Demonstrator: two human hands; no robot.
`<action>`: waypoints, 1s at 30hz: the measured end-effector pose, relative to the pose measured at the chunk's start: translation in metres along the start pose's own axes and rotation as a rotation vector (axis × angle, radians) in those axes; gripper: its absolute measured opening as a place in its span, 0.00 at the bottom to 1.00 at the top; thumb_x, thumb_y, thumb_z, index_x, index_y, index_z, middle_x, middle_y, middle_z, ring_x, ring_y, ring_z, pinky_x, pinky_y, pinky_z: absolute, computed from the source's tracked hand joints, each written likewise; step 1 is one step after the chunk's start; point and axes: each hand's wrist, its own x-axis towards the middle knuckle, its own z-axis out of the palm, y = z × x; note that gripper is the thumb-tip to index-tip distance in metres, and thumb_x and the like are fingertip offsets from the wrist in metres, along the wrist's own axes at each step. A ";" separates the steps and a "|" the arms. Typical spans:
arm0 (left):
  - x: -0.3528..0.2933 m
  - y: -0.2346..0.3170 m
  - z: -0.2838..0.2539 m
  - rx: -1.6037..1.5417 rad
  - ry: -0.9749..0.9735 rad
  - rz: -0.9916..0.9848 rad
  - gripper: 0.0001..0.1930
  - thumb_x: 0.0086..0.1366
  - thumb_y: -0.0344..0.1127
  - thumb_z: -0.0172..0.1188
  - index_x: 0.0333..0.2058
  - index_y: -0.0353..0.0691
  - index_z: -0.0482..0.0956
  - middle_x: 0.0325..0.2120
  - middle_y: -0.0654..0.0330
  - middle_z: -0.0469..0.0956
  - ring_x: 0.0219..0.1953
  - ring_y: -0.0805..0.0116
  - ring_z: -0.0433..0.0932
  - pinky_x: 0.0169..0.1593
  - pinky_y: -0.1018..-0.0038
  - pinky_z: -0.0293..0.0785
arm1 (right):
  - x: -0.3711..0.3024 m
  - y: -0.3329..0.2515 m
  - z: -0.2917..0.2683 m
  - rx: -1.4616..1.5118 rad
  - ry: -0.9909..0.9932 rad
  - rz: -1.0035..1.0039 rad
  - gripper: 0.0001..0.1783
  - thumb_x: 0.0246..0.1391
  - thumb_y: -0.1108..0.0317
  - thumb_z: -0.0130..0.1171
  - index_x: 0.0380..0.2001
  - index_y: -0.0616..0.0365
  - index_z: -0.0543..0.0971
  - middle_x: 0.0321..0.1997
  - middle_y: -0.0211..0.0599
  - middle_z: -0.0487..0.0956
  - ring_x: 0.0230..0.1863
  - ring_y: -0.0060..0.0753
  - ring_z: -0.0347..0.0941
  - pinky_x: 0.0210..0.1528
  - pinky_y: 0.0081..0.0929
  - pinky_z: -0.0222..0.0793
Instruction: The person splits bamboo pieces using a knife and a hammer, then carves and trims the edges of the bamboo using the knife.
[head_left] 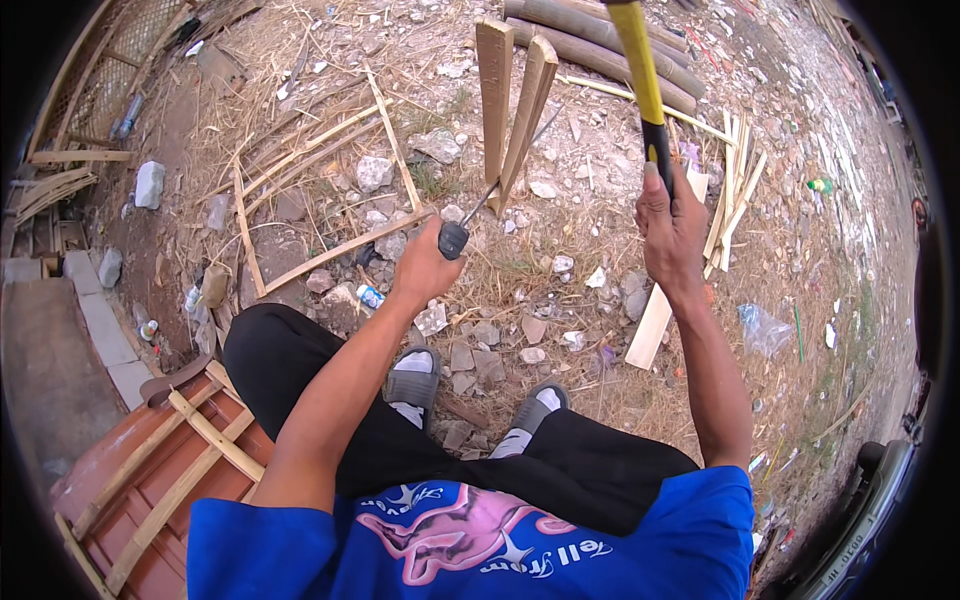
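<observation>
My left hand (428, 262) is closed round the black handle (453, 241) of a long-bladed knife (482, 201). Its blade runs up and to the right, into the gap of a split wooden board (494, 90) standing upright. The board's two halves spread apart at the top and meet near the ground. Raised to the right of the board, my right hand (672, 222) grips the yellow-and-black handle of a hammer-like tool (640, 70). That tool's head is cut off by the upper edge of the view.
Thin wooden strips (735, 190) and a flat board (652, 325) lie at right. A wooden frame (345, 245) rests on the rubble at left, before dark poles (610, 55). Beside my left leg is a reddish panel (110, 480) with slats; a vehicle (850, 530) stands lower right.
</observation>
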 end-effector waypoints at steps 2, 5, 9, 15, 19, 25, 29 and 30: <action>-0.001 0.000 -0.004 -0.044 0.001 -0.014 0.22 0.48 0.33 0.66 0.41 0.37 0.70 0.32 0.44 0.79 0.36 0.43 0.79 0.40 0.57 0.72 | 0.001 0.002 0.009 0.547 0.068 -0.201 0.23 0.70 0.51 0.44 0.25 0.55 0.64 0.18 0.22 0.60 0.18 0.14 0.54 0.20 0.18 0.51; 0.002 -0.001 0.001 -0.101 -0.035 0.015 0.22 0.48 0.34 0.66 0.43 0.38 0.70 0.32 0.43 0.80 0.37 0.40 0.79 0.40 0.55 0.72 | -0.046 0.091 0.032 -0.060 -0.048 -0.075 0.18 0.70 0.58 0.45 0.30 0.59 0.67 0.17 0.25 0.64 0.18 0.17 0.61 0.20 0.21 0.57; 0.003 0.001 0.005 0.093 -0.075 0.078 0.23 0.49 0.36 0.66 0.45 0.40 0.72 0.33 0.43 0.81 0.39 0.40 0.80 0.42 0.54 0.74 | -0.059 0.108 0.040 -0.462 -0.400 0.195 0.17 0.64 0.53 0.50 0.36 0.57 0.72 0.20 0.54 0.76 0.25 0.64 0.73 0.30 0.55 0.64; 0.009 -0.007 0.015 -0.049 -0.017 0.021 0.24 0.51 0.38 0.65 0.47 0.44 0.70 0.35 0.42 0.80 0.40 0.37 0.79 0.43 0.48 0.72 | -0.057 0.085 0.037 -0.181 -0.165 0.233 0.19 0.66 0.51 0.49 0.36 0.58 0.73 0.17 0.47 0.72 0.18 0.50 0.68 0.26 0.42 0.64; 0.008 -0.004 0.018 -0.038 0.003 0.056 0.23 0.50 0.38 0.65 0.45 0.43 0.70 0.33 0.42 0.81 0.39 0.37 0.79 0.42 0.49 0.72 | -0.065 0.117 0.027 -0.328 -0.198 0.194 0.19 0.65 0.50 0.51 0.37 0.57 0.74 0.16 0.48 0.73 0.19 0.54 0.71 0.26 0.45 0.66; 0.006 -0.009 0.018 -0.049 0.000 0.021 0.24 0.49 0.38 0.65 0.45 0.42 0.70 0.32 0.42 0.81 0.39 0.38 0.79 0.42 0.50 0.72 | -0.035 0.064 0.013 -0.342 -0.189 0.188 0.23 0.65 0.47 0.51 0.33 0.59 0.74 0.14 0.45 0.70 0.16 0.47 0.69 0.22 0.42 0.63; 0.005 0.002 0.013 -0.071 0.016 0.017 0.20 0.49 0.34 0.65 0.39 0.37 0.69 0.30 0.45 0.79 0.35 0.42 0.79 0.39 0.57 0.72 | -0.015 0.023 0.000 0.142 0.036 0.049 0.25 0.69 0.49 0.46 0.28 0.60 0.71 0.17 0.23 0.64 0.17 0.16 0.57 0.19 0.20 0.54; 0.009 0.000 0.016 -0.075 0.002 0.032 0.20 0.49 0.34 0.65 0.39 0.37 0.69 0.30 0.45 0.79 0.35 0.42 0.79 0.39 0.57 0.72 | -0.017 0.033 0.003 0.287 0.064 -0.081 0.24 0.70 0.49 0.45 0.28 0.59 0.70 0.18 0.21 0.63 0.17 0.15 0.56 0.20 0.19 0.53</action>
